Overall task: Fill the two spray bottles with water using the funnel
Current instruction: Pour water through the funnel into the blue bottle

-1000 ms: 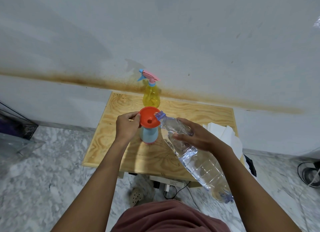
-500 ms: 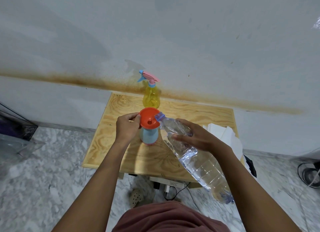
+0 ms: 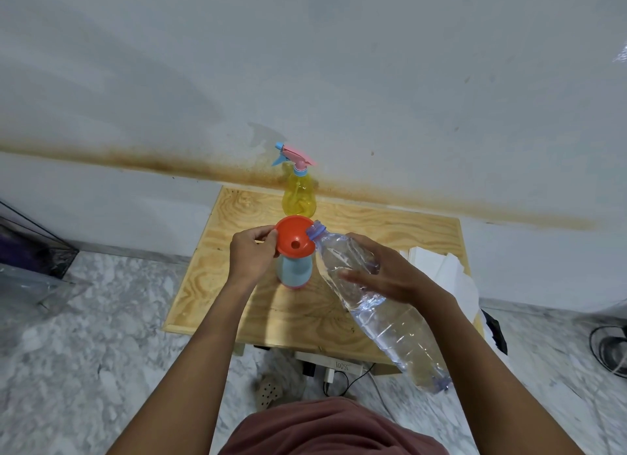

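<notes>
An orange funnel (image 3: 294, 240) sits in the mouth of a light blue spray bottle body (image 3: 294, 271) standing mid-table. My left hand (image 3: 252, 254) pinches the funnel's left rim. My right hand (image 3: 383, 271) grips a large clear water bottle (image 3: 383, 312), tilted with its open mouth resting over the funnel's right rim. A yellow spray bottle (image 3: 299, 197) with a pink and blue trigger head stands upright at the back of the table near the wall.
The small plywood table (image 3: 237, 285) stands against a stained white wall. White paper sheets (image 3: 441, 271) lie at its right edge. A power strip (image 3: 339, 364) and cables lie on the marble floor below; a fan base (image 3: 610, 349) sits far right.
The water bottle's mouth has shifted slightly further over the funnel rim. My left hand keeps its hold on the funnel.
</notes>
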{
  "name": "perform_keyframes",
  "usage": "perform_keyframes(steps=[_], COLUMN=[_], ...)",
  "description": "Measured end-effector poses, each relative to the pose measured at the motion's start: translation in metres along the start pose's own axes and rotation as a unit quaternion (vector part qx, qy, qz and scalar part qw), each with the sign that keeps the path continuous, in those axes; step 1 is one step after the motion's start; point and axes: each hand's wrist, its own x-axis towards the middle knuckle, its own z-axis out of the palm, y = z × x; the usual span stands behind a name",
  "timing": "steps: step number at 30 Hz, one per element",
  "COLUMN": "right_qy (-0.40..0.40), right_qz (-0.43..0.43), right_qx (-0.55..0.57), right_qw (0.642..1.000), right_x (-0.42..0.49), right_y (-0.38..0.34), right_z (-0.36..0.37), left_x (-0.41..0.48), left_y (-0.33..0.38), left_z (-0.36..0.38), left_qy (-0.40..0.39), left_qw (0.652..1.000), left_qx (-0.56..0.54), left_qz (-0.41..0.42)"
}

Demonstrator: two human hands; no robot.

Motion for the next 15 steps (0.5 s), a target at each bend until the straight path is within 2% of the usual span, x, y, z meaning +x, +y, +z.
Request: perform_keyframes(steps=[4,8,12,15], right_qy=[0.037,0.111,0.238,0.325], right_qz=[-0.021,-0.070,-0.129,-0.133], right_qx=[0.018,0.038,0.091,0.151], right_qw=[0.999,0.991,0.958,0.924], right_x=[-0.002,-0.009,-0.004,0.008], right_y=[0.002,0.002,0.006,0.008], right_z=[0.000,-0.009,-0.027,-0.037], left_x=[0.001,0.001,0.001,0.000], left_y=[0.000,-0.001,0.000,0.001], left_z=[0.000,0.000,-0.001,-0.001], left_qy=[0.000,0.000,0.001,0.003], left_qw=[1.000,1.000,1.000,1.000], left_qx=[-0.004,0.002,0.004,0.006], left_qz=[0.000,-0.004,-0.010,-0.011])
